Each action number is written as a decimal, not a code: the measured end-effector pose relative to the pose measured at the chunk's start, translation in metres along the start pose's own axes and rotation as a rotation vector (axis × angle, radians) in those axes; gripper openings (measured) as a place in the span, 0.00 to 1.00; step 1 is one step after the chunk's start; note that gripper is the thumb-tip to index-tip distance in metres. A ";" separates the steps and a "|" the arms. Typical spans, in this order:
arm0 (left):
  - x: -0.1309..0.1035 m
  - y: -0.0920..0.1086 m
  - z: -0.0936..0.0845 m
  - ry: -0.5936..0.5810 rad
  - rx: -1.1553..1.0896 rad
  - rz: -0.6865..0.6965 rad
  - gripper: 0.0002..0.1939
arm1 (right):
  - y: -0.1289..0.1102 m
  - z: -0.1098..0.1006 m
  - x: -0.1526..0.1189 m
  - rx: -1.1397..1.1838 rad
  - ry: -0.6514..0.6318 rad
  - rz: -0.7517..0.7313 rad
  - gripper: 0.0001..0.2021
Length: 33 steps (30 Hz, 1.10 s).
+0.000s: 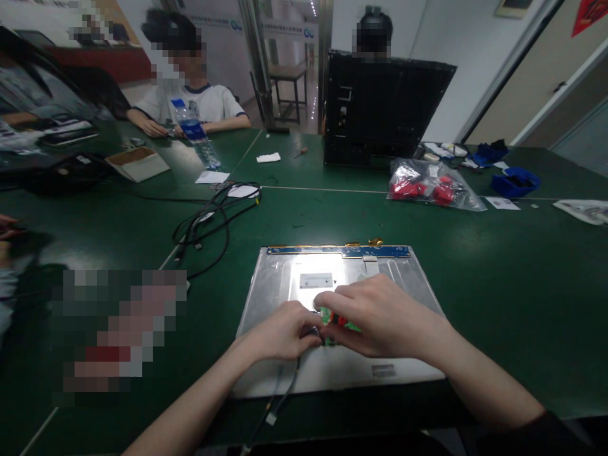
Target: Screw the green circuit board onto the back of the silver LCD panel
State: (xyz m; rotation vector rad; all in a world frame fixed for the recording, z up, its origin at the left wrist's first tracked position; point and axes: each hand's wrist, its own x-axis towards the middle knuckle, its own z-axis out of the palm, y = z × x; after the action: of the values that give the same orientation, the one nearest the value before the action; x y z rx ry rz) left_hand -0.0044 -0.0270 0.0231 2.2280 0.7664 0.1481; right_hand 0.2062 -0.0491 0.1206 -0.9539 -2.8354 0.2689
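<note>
A flat silver display panel (270, 278) lies face down on the green table in front of me, with a long blue circuit strip (313, 251) along its far edge. Near the panel's middle, a small green circuit board (352, 326) is partly covered by my hands. My left hand (280, 329) is closed at the board's left side on a dark cable (295, 373), which hangs down over the near edge. Thumb and fingers of my right hand (384, 316) are closed around a small red-and-black object (337, 319) over the board; its kind is mostly hidden.
Coiled black cables (223, 215) lie to the left. Farther back are a water bottle (194, 133), an open box (137, 163), a plastic bag with red items (434, 187) and a standing black monitor (384, 111). A person in a white shirt (209, 101) sits across the table.
</note>
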 end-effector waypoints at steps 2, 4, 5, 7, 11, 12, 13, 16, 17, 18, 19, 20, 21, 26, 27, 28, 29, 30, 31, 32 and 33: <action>0.000 0.001 -0.001 -0.001 -0.017 0.000 0.08 | 0.000 -0.001 0.000 0.016 0.001 -0.022 0.08; 0.001 0.001 -0.001 -0.014 -0.022 0.005 0.09 | 0.000 -0.003 -0.001 0.039 -0.004 -0.047 0.09; 0.001 0.001 -0.001 -0.020 -0.020 0.009 0.09 | 0.000 -0.004 -0.001 0.048 -0.006 -0.055 0.09; 0.001 0.000 0.000 -0.023 -0.014 0.011 0.09 | 0.000 -0.004 -0.001 0.053 -0.004 -0.063 0.09; 0.000 -0.004 0.003 -0.010 -0.003 0.003 0.08 | 0.001 0.000 -0.001 0.018 0.013 -0.046 0.12; -0.001 -0.004 0.004 -0.008 0.004 0.004 0.08 | 0.002 0.001 0.000 0.007 0.013 -0.038 0.13; -0.001 -0.004 0.004 -0.009 0.012 0.004 0.08 | 0.002 0.002 0.000 -0.004 0.015 -0.029 0.13; -0.001 -0.002 0.002 -0.014 0.024 0.003 0.08 | 0.001 0.003 0.000 -0.031 0.023 -0.021 0.10; 0.000 -0.001 0.001 -0.015 0.020 0.006 0.08 | 0.001 0.002 0.000 -0.031 0.024 -0.023 0.09; 0.000 0.000 0.000 -0.013 0.016 0.009 0.08 | 0.001 0.001 0.000 -0.023 0.023 -0.030 0.08; 0.000 0.001 -0.001 -0.008 0.012 0.012 0.08 | 0.000 0.000 0.000 -0.008 0.020 -0.039 0.08; 0.000 0.002 -0.001 -0.002 0.009 0.016 0.08 | 0.000 -0.001 0.000 0.011 0.014 -0.050 0.08; 0.000 0.002 -0.001 0.002 0.006 0.019 0.08 | 0.000 -0.002 0.000 0.027 0.010 -0.060 0.09; 0.000 0.000 0.001 -0.009 -0.003 0.009 0.07 | 0.001 -0.003 0.000 0.042 0.005 -0.061 0.10; 0.000 -0.001 0.002 -0.016 0.000 0.003 0.07 | 0.001 -0.003 0.000 0.035 0.006 -0.049 0.11; 0.000 -0.002 0.002 -0.021 0.005 -0.001 0.07 | 0.001 -0.002 0.001 0.027 0.004 -0.038 0.12; 0.000 -0.003 0.003 -0.025 0.010 -0.004 0.07 | 0.002 -0.001 0.001 0.016 0.000 -0.027 0.14; 0.000 -0.003 0.003 -0.029 0.014 -0.005 0.07 | 0.002 0.000 0.001 0.005 -0.003 -0.018 0.14; 0.000 -0.003 0.003 -0.032 0.015 -0.005 0.07 | 0.002 0.001 0.001 -0.007 -0.007 -0.011 0.14; 0.000 -0.002 0.002 -0.031 0.015 -0.003 0.07 | 0.002 0.001 0.001 -0.017 -0.006 -0.006 0.13; 0.000 -0.002 0.002 -0.028 0.012 -0.001 0.07 | 0.001 0.002 0.001 -0.023 -0.004 -0.005 0.11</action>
State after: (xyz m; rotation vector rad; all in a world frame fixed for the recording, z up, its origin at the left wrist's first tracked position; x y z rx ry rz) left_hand -0.0045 -0.0268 0.0206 2.2368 0.7549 0.1119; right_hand 0.2058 -0.0475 0.1188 -0.9521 -2.8498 0.2386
